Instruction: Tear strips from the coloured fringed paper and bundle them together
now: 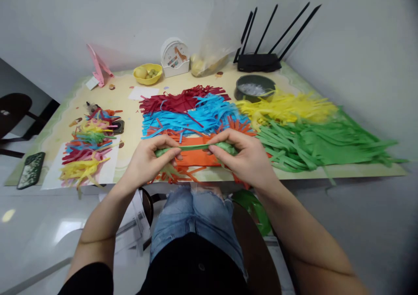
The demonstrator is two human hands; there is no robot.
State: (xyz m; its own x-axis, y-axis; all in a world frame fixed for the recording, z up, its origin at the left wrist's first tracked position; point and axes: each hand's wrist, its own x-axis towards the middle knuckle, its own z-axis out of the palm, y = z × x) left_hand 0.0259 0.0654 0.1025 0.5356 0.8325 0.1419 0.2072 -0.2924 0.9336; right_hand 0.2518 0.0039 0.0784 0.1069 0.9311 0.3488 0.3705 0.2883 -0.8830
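Note:
My left hand (148, 160) and my right hand (243, 155) are both closed on the ends of a bundle of green paper strips (192, 147), stretched level between them above the table's near edge. Under the bundle lies a pile of orange strips (196, 157). Behind it lie blue strips (196, 116) and dark red strips (183, 101). A large heap of green strips (320, 144) lies right of my right hand, with yellow strips (287, 107) behind it.
Finished multicoloured strip bundles (88, 144) lie on white paper at the left, beside a phone (31, 169). At the back stand a dark bowl (254, 88), a router (261, 62), a yellow bowl of fruit (147, 73), a small clock (174, 56) and a pink stand (98, 66).

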